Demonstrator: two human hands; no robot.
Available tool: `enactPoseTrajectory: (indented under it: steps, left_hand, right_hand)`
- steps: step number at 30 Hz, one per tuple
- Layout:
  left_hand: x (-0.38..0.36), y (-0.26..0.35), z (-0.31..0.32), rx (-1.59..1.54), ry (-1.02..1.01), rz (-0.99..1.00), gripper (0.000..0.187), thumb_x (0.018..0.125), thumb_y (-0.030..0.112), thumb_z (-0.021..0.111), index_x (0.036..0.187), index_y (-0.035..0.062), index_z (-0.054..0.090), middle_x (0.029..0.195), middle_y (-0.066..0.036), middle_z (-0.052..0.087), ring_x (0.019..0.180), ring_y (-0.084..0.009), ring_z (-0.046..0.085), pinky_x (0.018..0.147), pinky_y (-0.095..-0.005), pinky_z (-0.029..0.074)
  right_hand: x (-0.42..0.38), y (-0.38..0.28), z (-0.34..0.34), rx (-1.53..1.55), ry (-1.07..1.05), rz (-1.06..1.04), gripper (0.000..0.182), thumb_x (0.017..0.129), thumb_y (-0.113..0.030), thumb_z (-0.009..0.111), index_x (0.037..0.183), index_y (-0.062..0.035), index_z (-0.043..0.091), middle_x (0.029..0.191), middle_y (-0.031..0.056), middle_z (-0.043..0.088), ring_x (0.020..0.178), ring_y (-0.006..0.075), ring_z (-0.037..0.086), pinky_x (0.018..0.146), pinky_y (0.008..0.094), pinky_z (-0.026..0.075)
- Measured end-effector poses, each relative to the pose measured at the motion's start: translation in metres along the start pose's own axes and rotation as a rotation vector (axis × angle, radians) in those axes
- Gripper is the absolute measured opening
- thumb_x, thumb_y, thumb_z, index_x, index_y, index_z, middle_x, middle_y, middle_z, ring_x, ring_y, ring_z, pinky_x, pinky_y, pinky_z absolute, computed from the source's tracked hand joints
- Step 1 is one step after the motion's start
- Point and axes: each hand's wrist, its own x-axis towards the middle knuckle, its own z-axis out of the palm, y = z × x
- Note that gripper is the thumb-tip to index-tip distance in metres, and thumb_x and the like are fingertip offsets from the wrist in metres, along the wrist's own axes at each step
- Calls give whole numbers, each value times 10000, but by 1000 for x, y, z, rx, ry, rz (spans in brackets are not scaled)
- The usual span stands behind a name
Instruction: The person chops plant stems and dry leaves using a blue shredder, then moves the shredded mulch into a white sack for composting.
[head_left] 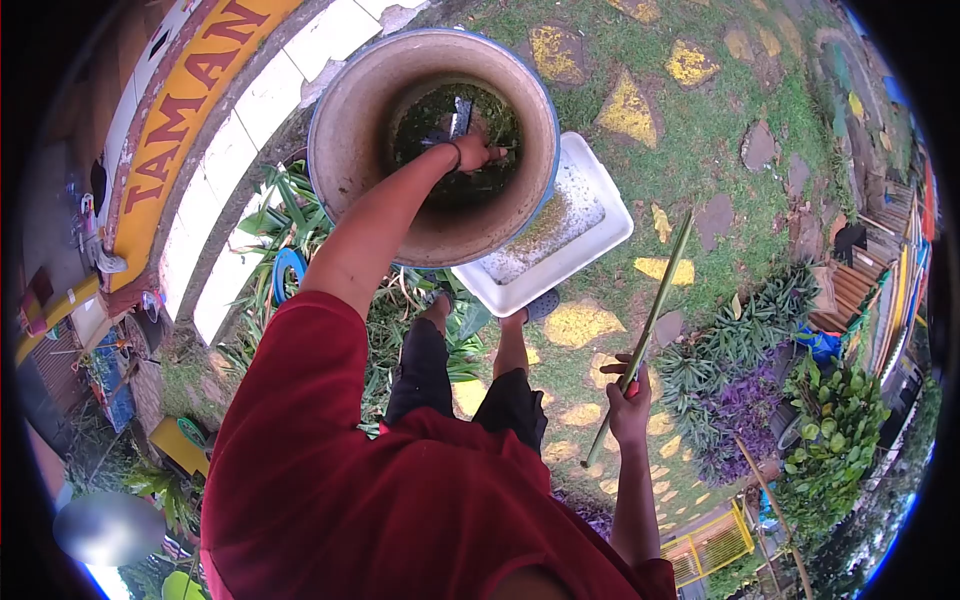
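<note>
My left hand (474,154) is down inside a large round pot (350,120) with a blue outer rim. Its fingers look closed, with one digit pointing right, beside a flat grey piece (461,115) over the dark green bottom; what it grips is mostly hidden. A dark band circles that wrist. Out to the right, my right hand (628,400) is closed around a long, thin green stick (660,305), held at a slant. Something small and red (632,388) shows at that grip.
A white rectangular tray (610,235) with dark specks lies beside the pot, near my feet. Strappy green plants (290,215) and a blue ring (289,275) border the pot's left side. Yellow-painted stepping stones (585,325) cross the grass. A yellow lettered wall (185,105) curves at left.
</note>
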Motion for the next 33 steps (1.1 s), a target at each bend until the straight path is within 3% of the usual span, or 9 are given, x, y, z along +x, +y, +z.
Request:
enactPoseTrajectory:
  steps: [7,9,11,15,17,23,26,29,33]
  left_hand:
    - [-85,5,-54,-733,29,-84,620,951,625,556,1046,21,659,917,-93,670,840,-252,632,797,-426,491]
    - [-96,8,-59,408,-41,34,660,950,620,560,1082,-15,680,1000,-157,629,856,-216,601,877,-394,476]
    - [-115,14,-63,405,13,85,683,947,615,569,1144,-31,672,928,-155,631,840,-227,585,891,-379,470]
    - [-118,9,-69,-37,42,89,753,950,668,517,1105,-51,680,905,-151,641,875,-226,593,849,-386,461]
    - [-122,5,-69,-96,-32,106,634,953,686,501,877,68,625,748,-33,549,697,-152,478,644,-322,395]
    - [-157,15,-79,-454,7,-72,623,939,739,454,895,136,604,777,29,525,579,-66,284,571,-263,297]
    - [-133,-10,-82,-442,8,-78,654,942,723,466,966,89,624,802,-14,572,597,-117,420,600,-319,386]
    - [-103,-25,-74,192,18,-58,691,954,688,480,1076,24,630,852,-82,621,704,-228,565,721,-400,468]
    - [-48,-42,-26,358,8,71,713,946,603,547,1341,9,565,1223,-252,648,1128,-360,630,1005,-443,459]
  right_hand:
    - [15,-17,-4,59,4,-34,505,772,101,509,1255,-48,522,997,65,673,644,57,458,580,232,390]
    - [17,-20,-5,47,14,-50,511,769,103,505,1257,-49,522,989,60,673,644,54,460,577,225,387]
    - [17,-21,-5,70,10,-54,513,764,105,503,1253,-49,525,985,55,673,639,54,454,574,225,384]
    - [20,-16,-7,187,17,-30,512,761,103,507,1247,-55,536,967,49,670,638,53,449,571,222,382]
    - [20,-18,-8,195,30,-29,511,763,101,508,1248,-57,537,961,47,668,639,50,446,572,221,380]
    - [26,-27,-5,180,2,-26,505,768,100,507,1245,-62,539,950,39,661,648,41,437,577,217,371]
    - [31,-30,-1,155,-9,-41,501,769,102,508,1240,-64,541,949,37,661,644,37,431,574,215,364]
    - [37,-33,4,124,-22,-55,497,769,102,510,1235,-67,544,948,35,661,640,36,426,575,217,362]
    - [39,-32,7,76,-20,-27,493,771,94,506,1236,-67,541,946,38,657,653,44,435,589,220,371]
